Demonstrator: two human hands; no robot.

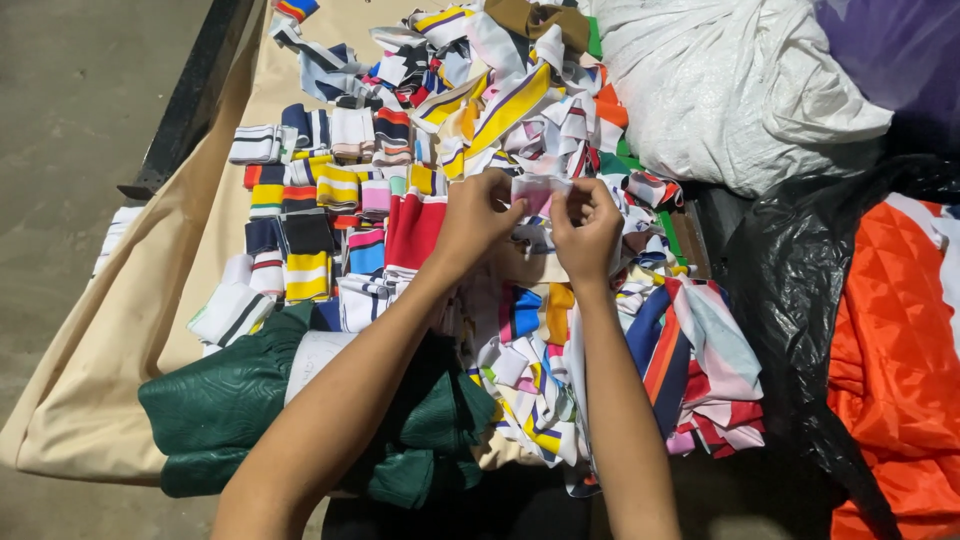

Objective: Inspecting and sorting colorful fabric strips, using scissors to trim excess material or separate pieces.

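a garment workshop: heaps of striped knit rib offcuts [480, 150] on a cloth-covered surface [130, 330], stuffed sacks [730, 90] far right.

A small pale pink and white strip of ribbed knit fabric [537, 190] is being held up flat, its top edge level. It is hovering just above the jumbled heap of striped knit strips [520, 330], near the heap's middle.

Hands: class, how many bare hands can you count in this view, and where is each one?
2. The left hand and right hand meet mid-frame, both pinching a small white fabric strip above the pile. No others show.
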